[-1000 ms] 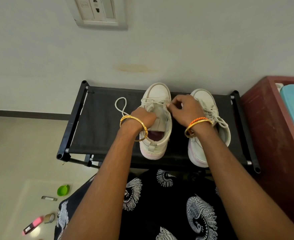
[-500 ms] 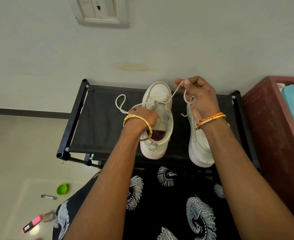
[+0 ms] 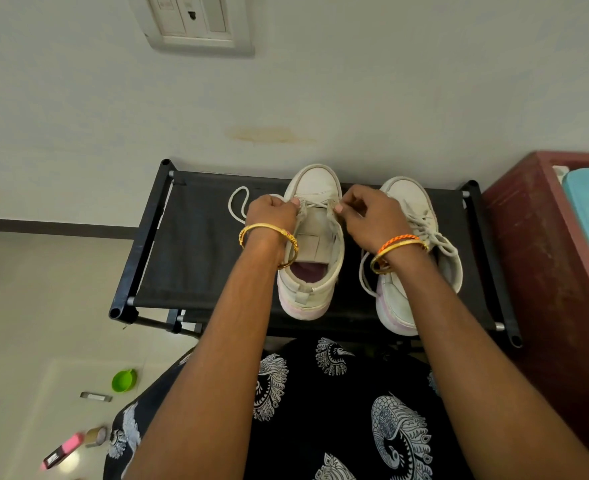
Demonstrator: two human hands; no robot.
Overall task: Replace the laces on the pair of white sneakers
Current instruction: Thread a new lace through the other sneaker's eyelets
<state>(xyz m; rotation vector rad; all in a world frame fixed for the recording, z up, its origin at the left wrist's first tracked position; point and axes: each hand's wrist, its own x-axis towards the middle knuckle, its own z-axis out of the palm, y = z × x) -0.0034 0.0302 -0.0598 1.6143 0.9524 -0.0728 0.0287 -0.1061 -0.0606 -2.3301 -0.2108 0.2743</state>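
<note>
Two white sneakers stand toes to the wall on a black fabric rack [image 3: 196, 258]. The left sneaker [image 3: 315, 188] has its tongue laid open and only a lace across the lowest eyelets. My left hand [image 3: 271, 216] pinches the lace [image 3: 237, 206] at the sneaker's left eyelet row; a loop of it trails left on the rack. My right hand [image 3: 369, 216] pinches the lace at the right eyelet row. The right sneaker [image 3: 407, 199] is laced, with loose ends hanging beside my right wrist.
A dark red cabinet [image 3: 542, 258] with a light blue lid on top stands close on the right. The wall is just behind the rack, with a switch plate [image 3: 196, 22] above. On the floor at left lie a green cap [image 3: 124, 380], a pink marker [image 3: 62, 451] and a tape roll.
My right hand, which had pulled the lace up and away toward the wall, has come back down to the left sneaker's right eyelets. My left hand moved up to the left eyelets.
</note>
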